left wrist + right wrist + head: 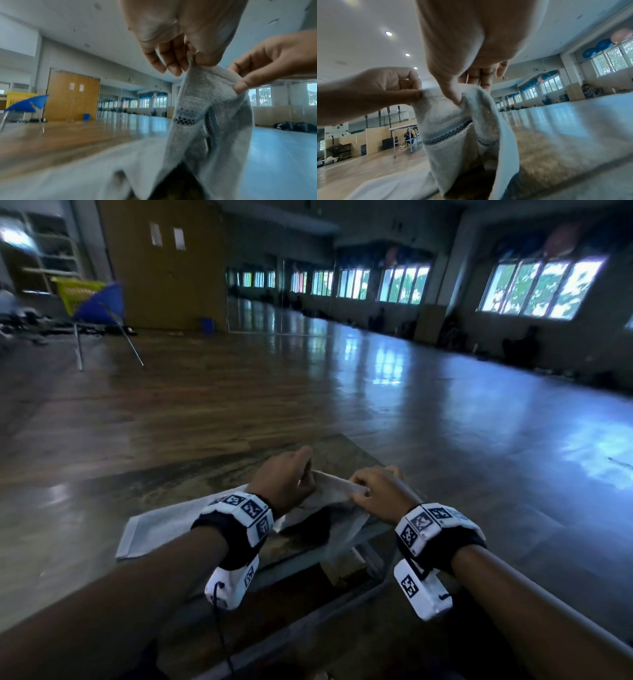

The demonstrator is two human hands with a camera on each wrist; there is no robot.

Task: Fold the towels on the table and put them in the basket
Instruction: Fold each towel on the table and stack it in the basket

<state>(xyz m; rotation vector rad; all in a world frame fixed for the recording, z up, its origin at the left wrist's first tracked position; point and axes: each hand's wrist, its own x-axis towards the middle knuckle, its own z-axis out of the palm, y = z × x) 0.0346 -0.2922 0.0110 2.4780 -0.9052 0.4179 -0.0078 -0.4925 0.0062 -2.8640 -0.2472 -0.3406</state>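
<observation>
A grey towel (337,491) with a blue and dark chequered band hangs from both my hands above the table (346,450). My left hand (306,474) pinches one top corner between thumb and fingers. A short way to its right, my right hand (366,491) pinches the same top edge. The left wrist view shows the towel (205,108) under my left hand (190,59), with the right hand (243,83) beside it. In the right wrist view the towel (453,121) bunches under my right hand (458,97). Its lower part lies flat on the table (171,522). No basket shows clearly.
The table's near edge (308,563) runs just below my wrists, with a brownish object (346,571) under it. A blue chair (99,302) stands at the far left on the wooden floor (239,392). Windows (534,289) line the right wall.
</observation>
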